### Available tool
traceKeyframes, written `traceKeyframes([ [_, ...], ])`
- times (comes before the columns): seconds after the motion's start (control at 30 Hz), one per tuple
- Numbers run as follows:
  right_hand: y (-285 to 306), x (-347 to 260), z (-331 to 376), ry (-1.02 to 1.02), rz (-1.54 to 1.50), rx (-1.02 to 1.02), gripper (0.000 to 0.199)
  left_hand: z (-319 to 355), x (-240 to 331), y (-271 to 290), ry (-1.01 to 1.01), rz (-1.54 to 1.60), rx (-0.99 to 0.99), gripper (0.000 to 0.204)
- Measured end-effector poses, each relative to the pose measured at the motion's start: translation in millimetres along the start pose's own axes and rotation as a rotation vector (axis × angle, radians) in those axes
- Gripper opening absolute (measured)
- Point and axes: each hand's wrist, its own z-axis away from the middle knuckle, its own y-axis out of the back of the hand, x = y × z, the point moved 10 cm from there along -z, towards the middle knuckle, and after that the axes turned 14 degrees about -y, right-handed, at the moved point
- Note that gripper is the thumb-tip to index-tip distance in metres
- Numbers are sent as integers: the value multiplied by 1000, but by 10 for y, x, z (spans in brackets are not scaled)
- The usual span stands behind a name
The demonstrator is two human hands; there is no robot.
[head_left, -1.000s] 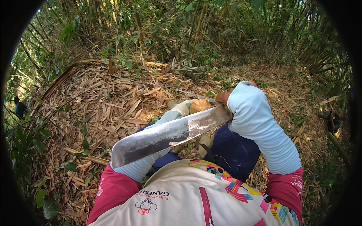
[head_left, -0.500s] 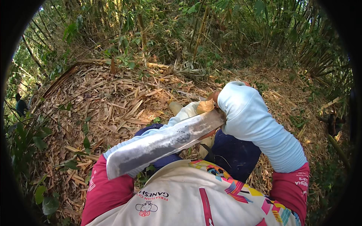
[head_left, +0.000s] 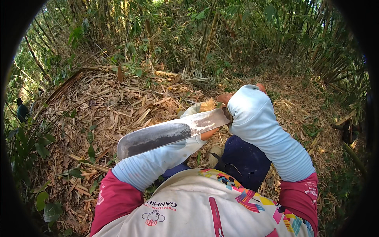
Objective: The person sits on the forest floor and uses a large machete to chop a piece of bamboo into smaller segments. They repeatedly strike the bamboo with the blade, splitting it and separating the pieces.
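Note:
A long, broad machete (head_left: 173,132) slants across my front, its blunt, dark-stained tip to the left. My right hand (head_left: 225,98) is closed on it at the handle end, though my bent wrist and light blue sleeve hide the handle. Below the blade a bit of my left hand (head_left: 209,134) shows, past the end of its blue sleeve. Its fingers are behind the blade, so their hold is hidden. A tan, rough-surfaced piece (head_left: 207,105) stands out just above the blade, beside my right hand, with a pale surface (head_left: 192,110) at its left.
Dry bamboo leaves (head_left: 114,104) cover the ground. My knee (head_left: 246,162) in dark blue trousers is below the right forearm. Thick bamboo and brush (head_left: 173,35) stand ahead. Leafy plants (head_left: 51,205) grow at the left, and a dark figure (head_left: 22,110) is at the far left edge.
The machete has turned flatter; its tip has risen and its handle end has shifted slightly up and left. More of my left forearm now shows below the blade. The tan piece sits further left.

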Motion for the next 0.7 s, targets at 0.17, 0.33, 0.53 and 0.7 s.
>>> traceKeyframes([
  [0.17, 48, 82, 75, -12, 8, 108, 37, -16, 77, -20, -87, 15, -46, 26],
  [0.33, 17, 49, 92, -47, -24, 45, 37, 21, 139, -170, -158, 89, -299, 26],
  [0.53, -79, 73, 164, -4, -38, 187, 42, 40, 140, -208, -174, 190, -380, 27],
  [0.7, -37, 60, 167, -8, -56, 207, 41, 52, 115, -243, -167, 281, -437, 28],
])
